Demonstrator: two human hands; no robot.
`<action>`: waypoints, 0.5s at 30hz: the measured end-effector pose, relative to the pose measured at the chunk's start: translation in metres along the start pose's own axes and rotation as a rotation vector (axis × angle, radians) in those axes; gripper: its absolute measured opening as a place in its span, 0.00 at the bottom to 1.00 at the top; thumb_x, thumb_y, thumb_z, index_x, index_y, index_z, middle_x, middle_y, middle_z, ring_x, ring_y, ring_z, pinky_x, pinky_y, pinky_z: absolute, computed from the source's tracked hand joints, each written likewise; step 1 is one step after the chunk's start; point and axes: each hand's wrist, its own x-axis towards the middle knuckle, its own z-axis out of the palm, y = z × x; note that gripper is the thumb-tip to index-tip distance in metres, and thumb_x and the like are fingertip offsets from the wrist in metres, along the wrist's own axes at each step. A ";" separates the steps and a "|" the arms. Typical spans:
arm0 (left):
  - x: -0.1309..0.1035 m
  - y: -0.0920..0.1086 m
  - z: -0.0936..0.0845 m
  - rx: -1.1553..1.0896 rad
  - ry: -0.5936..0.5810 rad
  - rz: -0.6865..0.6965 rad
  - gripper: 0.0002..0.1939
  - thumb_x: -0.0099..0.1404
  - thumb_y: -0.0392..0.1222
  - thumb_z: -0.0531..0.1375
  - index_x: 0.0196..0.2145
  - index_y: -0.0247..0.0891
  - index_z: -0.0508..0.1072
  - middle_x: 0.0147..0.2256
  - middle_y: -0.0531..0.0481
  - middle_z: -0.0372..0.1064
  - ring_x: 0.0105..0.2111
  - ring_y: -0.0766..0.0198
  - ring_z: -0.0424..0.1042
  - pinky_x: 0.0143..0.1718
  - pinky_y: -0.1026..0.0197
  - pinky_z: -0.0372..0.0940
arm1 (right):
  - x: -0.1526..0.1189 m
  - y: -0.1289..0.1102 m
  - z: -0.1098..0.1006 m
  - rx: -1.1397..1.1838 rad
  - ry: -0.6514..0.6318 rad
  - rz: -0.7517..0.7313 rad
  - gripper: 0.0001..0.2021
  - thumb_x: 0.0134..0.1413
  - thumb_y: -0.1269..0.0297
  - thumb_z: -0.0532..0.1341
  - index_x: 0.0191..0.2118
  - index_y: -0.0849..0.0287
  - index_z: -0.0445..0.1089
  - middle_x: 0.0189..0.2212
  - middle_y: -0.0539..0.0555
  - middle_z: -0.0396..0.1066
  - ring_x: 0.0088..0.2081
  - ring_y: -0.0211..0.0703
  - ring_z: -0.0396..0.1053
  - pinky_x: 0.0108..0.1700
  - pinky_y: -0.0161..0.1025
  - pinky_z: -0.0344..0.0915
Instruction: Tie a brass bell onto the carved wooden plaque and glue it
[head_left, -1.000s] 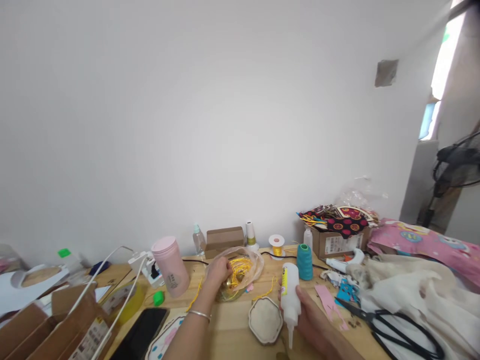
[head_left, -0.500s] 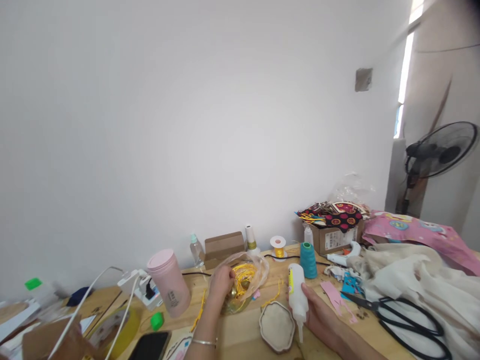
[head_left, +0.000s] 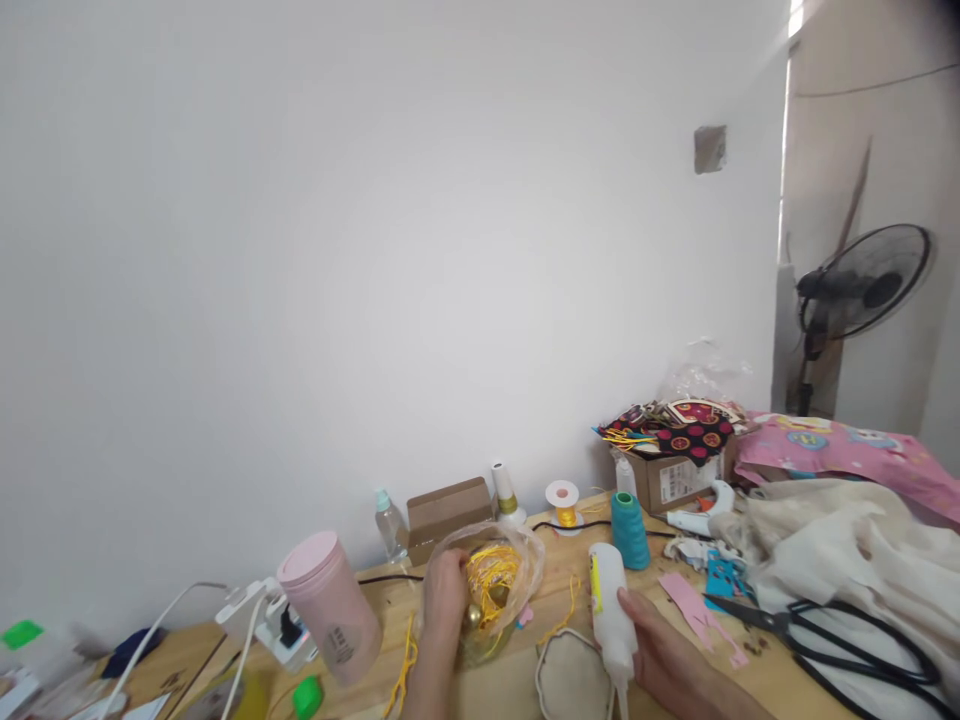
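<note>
My left hand [head_left: 445, 585] is at the left rim of a clear plastic bag [head_left: 531, 560], its fingers closed on the edge; the fingertips are partly hidden. Inside the bag lie a bundle of yellow cord [head_left: 491, 572] and gold bells or beads [head_left: 473, 616]. My right hand [head_left: 646, 640] is wrapped round a white squeeze bottle [head_left: 615, 605] with a yellow label, its narrow nozzle pointing down. Just left of the nozzle, a pale scalloped-edged piece [head_left: 574, 680] lies on the table, cut off by the lower edge of the picture.
To the left stand a pink tumbler [head_left: 334, 610], a power strip [head_left: 277, 630] and a green cap [head_left: 307, 696]. Behind are an open cardboard box [head_left: 450, 515], a yellow thread spool [head_left: 564, 505] and a teal thread cone [head_left: 628, 530]. Black scissors [head_left: 832, 640] and cream cloth [head_left: 825, 540] lie right.
The view has tilted, so the table things sit lower and the phone is out of sight. My left hand remains at the bag's rim, and the right still holds the bottle nozzle-down.
</note>
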 end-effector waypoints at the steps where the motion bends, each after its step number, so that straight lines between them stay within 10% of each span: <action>1: 0.002 -0.001 -0.001 0.003 0.001 0.008 0.11 0.52 0.31 0.52 0.26 0.36 0.75 0.29 0.45 0.73 0.32 0.59 0.69 0.32 0.61 0.57 | 0.000 0.001 -0.001 0.001 0.001 -0.005 0.12 0.37 0.59 0.64 0.27 0.60 0.65 0.21 0.50 0.71 0.25 0.39 0.68 0.28 0.34 0.62; 15: 0.027 -0.003 0.011 0.140 -0.156 0.005 0.11 0.59 0.43 0.53 0.36 0.33 0.67 0.36 0.49 0.67 0.35 0.63 0.67 0.37 0.54 0.62 | 0.004 -0.009 -0.009 0.043 0.018 0.034 0.13 0.40 0.55 0.61 0.29 0.60 0.65 0.21 0.50 0.70 0.25 0.41 0.68 0.29 0.36 0.62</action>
